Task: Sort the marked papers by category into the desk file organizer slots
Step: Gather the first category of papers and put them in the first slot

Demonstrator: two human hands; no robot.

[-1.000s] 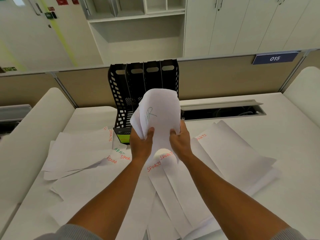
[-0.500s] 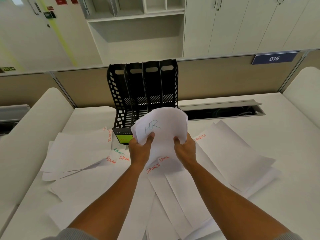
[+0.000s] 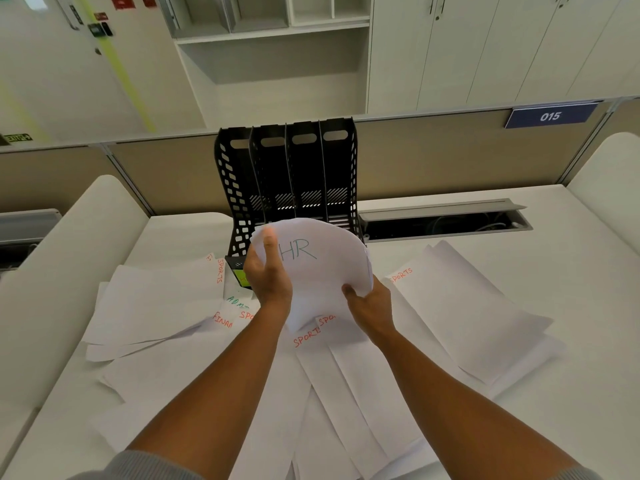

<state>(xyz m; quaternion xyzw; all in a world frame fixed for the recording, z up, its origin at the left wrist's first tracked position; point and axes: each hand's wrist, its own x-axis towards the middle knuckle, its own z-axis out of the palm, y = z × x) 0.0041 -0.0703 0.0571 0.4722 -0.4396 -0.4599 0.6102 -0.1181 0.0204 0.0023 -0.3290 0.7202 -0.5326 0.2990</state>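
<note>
A curled bundle of white papers marked HR (image 3: 318,268) is held up in front of the black file organizer (image 3: 291,174). My left hand (image 3: 268,275) grips its left edge, thumb on the front. At the lower right corner my right hand (image 3: 369,303) grips the bundle from below. The organizer's slots look empty and its lower front is hidden by the bundle. More sheets marked SPORTS (image 3: 306,337), FINAN (image 3: 221,320) and ADM (image 3: 237,301) lie spread on the white desk (image 3: 571,306).
A stack of sheets with a SPORTS mark (image 3: 467,313) lies to the right. An open cable tray (image 3: 443,223) runs along the desk's back right. A tan partition (image 3: 433,150) with a 015 plate (image 3: 550,116) stands behind the organizer.
The HR bundle has dropped from in front of the slots and tilted toward me. My left thumb has slid higher up its left edge.
</note>
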